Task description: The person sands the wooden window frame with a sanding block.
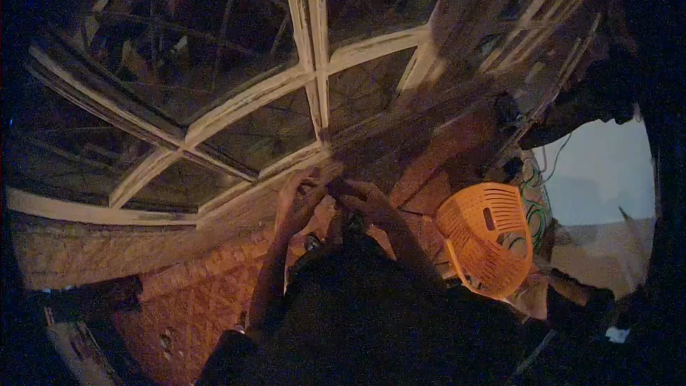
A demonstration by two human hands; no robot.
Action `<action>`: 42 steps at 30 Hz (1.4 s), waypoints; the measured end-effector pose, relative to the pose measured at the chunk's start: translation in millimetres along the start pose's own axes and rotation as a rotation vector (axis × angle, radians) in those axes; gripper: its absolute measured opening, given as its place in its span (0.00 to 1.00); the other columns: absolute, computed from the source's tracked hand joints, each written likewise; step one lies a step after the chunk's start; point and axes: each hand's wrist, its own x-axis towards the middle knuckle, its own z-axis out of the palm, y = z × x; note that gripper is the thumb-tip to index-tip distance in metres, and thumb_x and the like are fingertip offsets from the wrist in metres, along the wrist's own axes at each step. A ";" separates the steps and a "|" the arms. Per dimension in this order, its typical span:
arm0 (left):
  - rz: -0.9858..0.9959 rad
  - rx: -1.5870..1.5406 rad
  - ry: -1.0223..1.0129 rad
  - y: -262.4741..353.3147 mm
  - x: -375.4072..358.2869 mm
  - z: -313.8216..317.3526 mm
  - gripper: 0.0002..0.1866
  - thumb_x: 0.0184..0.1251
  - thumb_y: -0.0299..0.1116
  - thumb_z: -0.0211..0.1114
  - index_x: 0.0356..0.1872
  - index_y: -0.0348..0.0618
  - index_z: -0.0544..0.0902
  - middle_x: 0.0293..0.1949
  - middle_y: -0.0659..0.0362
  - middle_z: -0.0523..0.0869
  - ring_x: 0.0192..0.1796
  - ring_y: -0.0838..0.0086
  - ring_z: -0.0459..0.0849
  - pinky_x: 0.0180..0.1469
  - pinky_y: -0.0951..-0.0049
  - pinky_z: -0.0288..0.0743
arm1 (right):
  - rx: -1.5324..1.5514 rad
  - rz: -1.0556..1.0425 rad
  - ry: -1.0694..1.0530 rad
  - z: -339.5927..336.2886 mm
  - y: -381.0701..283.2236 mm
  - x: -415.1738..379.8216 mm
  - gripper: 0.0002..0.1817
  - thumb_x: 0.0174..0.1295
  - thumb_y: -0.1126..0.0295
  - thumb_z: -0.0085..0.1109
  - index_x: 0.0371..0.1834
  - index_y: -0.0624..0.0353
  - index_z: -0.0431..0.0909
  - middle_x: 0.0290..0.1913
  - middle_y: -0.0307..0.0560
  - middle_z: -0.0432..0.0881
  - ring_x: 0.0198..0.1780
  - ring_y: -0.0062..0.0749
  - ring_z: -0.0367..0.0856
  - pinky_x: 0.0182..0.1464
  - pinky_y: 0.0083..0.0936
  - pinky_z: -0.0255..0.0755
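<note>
My left hand [300, 200] is raised in front of my body at the middle of the view, its fingers curled in. Close beside it, my right hand [366, 199] is also bent inward, with the fingertips of both hands nearly meeting. Whatever they pinch between them is too dark and small to make out. Just beyond the hands runs the lower edge of a large window-like frame [311, 70] with pale crossing bars. Its lower bar [286, 162] comes close to my left fingers.
At right stands an orange slotted plastic piece, a chair or basket [468, 218]. Green cable [536, 211] lies coiled behind it. Reddish patterned floor [207, 293] spreads at lower left. A pale bright surface [600, 171] shows at far right. The light is dim.
</note>
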 end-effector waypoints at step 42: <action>0.323 1.211 0.861 25.7 42.1 -165.7 0.34 0.58 0.43 0.69 0.62 0.35 0.69 0.66 0.37 0.56 0.69 0.41 0.51 0.72 0.44 0.43 | -1.056 -0.873 1.014 -11.8 -33.3 168.9 0.26 0.50 0.68 0.68 0.55 0.64 0.78 0.49 0.52 0.77 0.42 0.35 0.73 0.45 0.34 0.67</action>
